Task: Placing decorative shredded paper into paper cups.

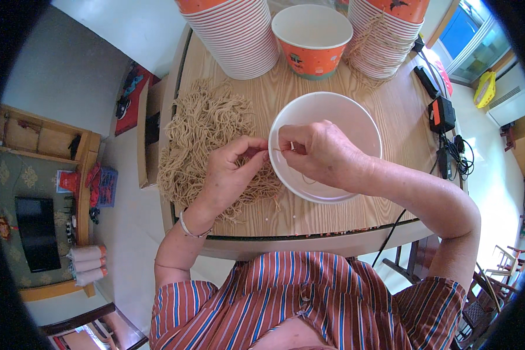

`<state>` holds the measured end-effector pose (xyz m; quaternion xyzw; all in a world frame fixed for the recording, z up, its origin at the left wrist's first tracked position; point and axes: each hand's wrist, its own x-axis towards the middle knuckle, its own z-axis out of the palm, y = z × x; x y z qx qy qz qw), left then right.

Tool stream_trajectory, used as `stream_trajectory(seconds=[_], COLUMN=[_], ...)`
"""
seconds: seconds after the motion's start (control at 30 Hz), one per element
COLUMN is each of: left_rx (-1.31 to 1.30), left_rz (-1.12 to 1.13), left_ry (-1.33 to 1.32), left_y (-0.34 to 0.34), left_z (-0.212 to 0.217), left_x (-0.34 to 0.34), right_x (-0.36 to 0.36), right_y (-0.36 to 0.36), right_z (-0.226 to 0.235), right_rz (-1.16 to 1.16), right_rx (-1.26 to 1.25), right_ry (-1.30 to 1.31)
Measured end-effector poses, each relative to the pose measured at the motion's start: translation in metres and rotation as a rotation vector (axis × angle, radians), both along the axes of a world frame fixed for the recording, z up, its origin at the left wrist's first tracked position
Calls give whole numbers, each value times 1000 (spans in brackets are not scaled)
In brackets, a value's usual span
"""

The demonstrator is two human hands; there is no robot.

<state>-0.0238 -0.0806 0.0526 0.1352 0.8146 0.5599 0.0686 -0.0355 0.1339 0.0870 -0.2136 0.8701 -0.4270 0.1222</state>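
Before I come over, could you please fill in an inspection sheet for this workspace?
Surface: pale wood-grain table; small white bits near its front edge.
Job's things: tangled tan stringy pile, left; round white open tub beside it.
Clutter: left stack and right stack of orange-and-white tubs, far side; a single orange tub between; tan strands drape the right stack.
Hands: left hand and right hand pinched by the white tub's left rim, apparently on a thin tan strand.
Cables: black cables and black power adapter, right edge.
Surroundings: dark flat screen, left; dark wooden furniture, lower right.
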Motion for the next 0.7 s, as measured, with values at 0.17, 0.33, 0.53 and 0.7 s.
stream_trajectory(seconds=[0.17,0.33,0.53,0.7], left_rx=[-10,-33,-89,-122], left_rz=[3,20,31,34], left_ry=[37,93,210,281], left_y=[2,1,5,4], left_z=[-1,-1,0,-5], left_x=[-1,1,0,-2], right_x=[-3,-3,-3,-3], right_y=[0,-3,-4,-4], right_z=[-5,-9,-10,-8], right_rz=[16,28,33,31], right_rx=[2,-17,-37,-55], right_ry=[54,96,113,73])
